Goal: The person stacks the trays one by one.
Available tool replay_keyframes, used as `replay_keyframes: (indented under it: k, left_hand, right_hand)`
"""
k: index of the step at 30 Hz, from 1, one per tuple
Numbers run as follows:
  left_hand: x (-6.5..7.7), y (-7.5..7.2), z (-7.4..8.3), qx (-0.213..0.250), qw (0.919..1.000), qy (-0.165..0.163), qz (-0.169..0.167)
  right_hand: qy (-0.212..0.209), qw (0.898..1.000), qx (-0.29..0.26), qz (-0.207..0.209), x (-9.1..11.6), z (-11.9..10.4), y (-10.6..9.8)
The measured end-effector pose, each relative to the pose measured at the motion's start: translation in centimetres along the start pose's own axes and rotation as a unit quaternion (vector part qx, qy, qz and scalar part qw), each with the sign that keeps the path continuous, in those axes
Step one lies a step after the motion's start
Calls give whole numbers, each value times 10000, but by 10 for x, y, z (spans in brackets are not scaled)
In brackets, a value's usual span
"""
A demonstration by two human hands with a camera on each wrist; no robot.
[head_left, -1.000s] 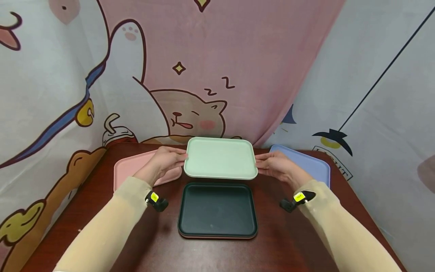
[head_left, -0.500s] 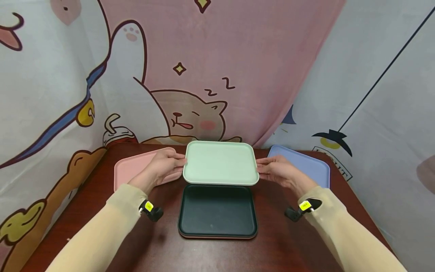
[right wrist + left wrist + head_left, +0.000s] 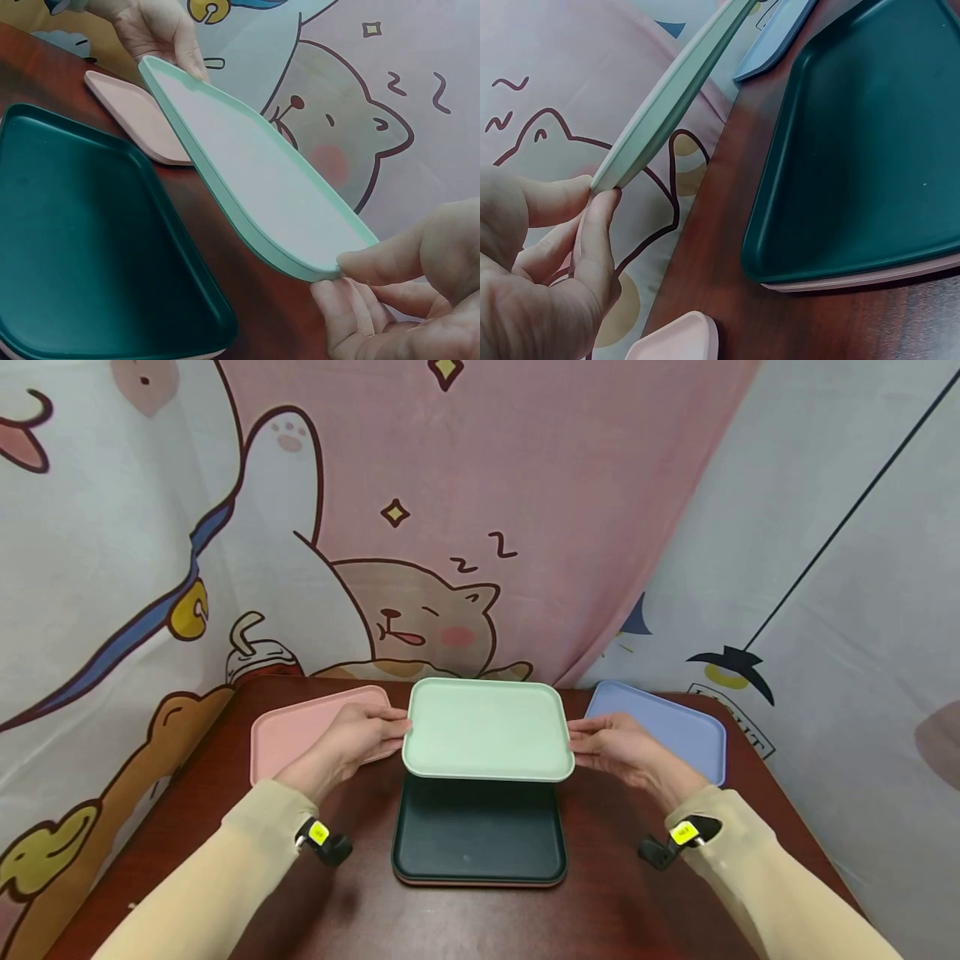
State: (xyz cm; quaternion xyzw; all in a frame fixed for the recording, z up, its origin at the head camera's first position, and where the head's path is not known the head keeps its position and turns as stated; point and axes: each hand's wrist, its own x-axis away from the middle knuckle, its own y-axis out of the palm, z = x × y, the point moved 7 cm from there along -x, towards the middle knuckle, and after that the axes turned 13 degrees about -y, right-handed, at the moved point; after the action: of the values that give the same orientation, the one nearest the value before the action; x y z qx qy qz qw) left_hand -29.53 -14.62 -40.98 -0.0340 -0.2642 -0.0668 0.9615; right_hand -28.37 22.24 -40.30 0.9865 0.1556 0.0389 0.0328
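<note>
A light green rectangular tray (image 3: 489, 729) is held up off the table between both hands. My left hand (image 3: 356, 739) pinches its left short edge, thumb above and fingers beneath, as the left wrist view shows. At the opposite short edge my right hand (image 3: 624, 747) grips the rim the same way, thumb on top. Below and nearer lies a dark green tray (image 3: 480, 835), its far part covered by the light green one in the head view. Under the dark tray a pink tray edge (image 3: 862, 276) shows, so the two are stacked.
A pink tray (image 3: 288, 739) lies at the back left of the brown table (image 3: 450, 927), partly behind the left hand. At the back right is a blue tray (image 3: 675, 727), partly behind the right hand. A cartoon-printed curtain (image 3: 570, 485) hangs behind the table.
Both hands have brought the light green tray nearer to the body, so it now overlaps the far edge of the dark green tray in the head view. The other trays have stayed put.
</note>
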Motion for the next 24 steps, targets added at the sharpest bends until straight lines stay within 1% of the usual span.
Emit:
replay_keyframes:
  k: [9, 12, 13, 18, 24]
  left_hand:
    - [8, 2, -5, 10, 9998, 197, -41]
    - [9, 2, -7, 5, 9997, 255, -55]
    - [10, 2, -8, 19, 9996, 271, -53]
    - [14, 2, -12, 73, 9996, 254, -62]
    - [23, 3, -17, 160, 9996, 230, -95]
  right_hand:
    - [45, 10000, 14, 59, 10, 2, 1]
    - [63, 9999, -56, 102, 13, 2, 2]
    - [50, 9999, -66, 61, 15, 2, 3]
    - [43, 9999, -82, 60, 20, 2, 4]
    - [31, 10000, -42, 50, 25, 3, 6]
